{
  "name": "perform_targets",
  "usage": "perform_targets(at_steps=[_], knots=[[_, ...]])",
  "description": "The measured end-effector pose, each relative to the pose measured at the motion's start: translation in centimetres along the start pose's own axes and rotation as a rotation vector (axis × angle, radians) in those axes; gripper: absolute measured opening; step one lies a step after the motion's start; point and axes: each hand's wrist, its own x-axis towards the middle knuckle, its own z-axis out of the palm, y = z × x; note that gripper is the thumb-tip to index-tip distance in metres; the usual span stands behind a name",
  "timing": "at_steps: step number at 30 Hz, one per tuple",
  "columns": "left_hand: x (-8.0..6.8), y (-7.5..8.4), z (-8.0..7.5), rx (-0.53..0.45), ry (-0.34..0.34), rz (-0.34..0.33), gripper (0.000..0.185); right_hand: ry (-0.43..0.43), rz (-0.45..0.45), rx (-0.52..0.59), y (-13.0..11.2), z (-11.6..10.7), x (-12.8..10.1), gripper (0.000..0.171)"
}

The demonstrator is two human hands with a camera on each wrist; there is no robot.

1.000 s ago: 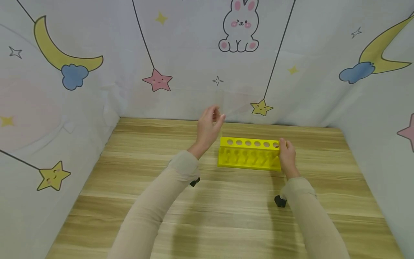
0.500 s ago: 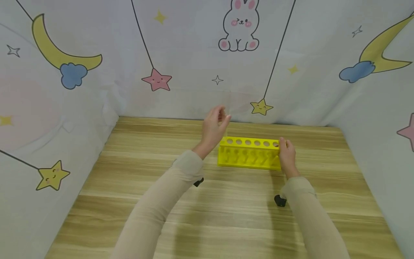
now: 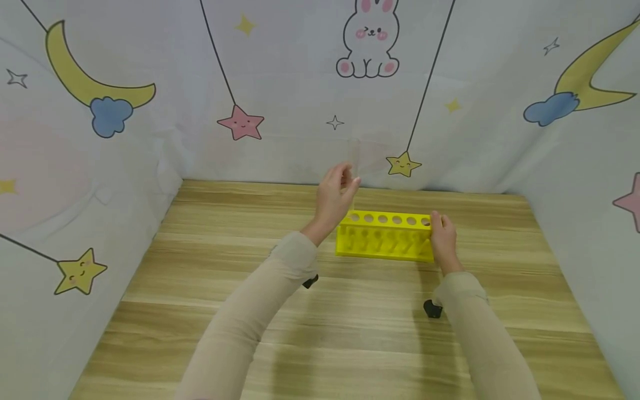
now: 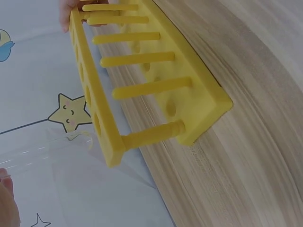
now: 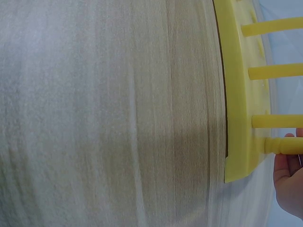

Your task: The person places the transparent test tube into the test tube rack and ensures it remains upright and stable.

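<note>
Clear tube [image 4: 47,151] is pinched in the left hand [image 3: 334,194], pretty much upright, bottom just over the left end of the yellow rack [image 3: 385,256]; right hand [image 3: 443,234] grips the other end.

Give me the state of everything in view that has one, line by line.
Yellow rack: upright on the wooden table, no tube showing in its holes.
Clear tube: held roughly upright, lower end just above the rack's left end, not in a hole.
Left hand: raised, holding the tube.
Right hand: gripping the rack's right end.
Printed cloth: hanging, slightly creased.
</note>
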Motion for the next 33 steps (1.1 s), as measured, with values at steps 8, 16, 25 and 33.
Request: perform_targets(at_steps=[8, 16, 25, 33], knots=[[-0.1, 0.1, 0.4, 0.025, -0.015, -0.008, 0.029, -0.004, -0.008, -0.001, 0.0, 0.0, 0.0, 0.04], [-0.3, 0.1, 0.9, 0.025, -0.034, -0.018, 0.03, -0.004, -0.019, 0.004, 0.0, 0.0, 0.0, 0.042], [-0.4, 0.3, 1.1, 0.026, -0.041, -0.008, 0.029, 0.002, -0.019, -0.002, 0.0, 0.0, 0.1, 0.042], [-0.4, 0.3, 1.5, 0.037, -0.029, -0.009, 0.031, -0.001, -0.015, 0.009, 0.0, 0.0, 0.0, 0.042]])
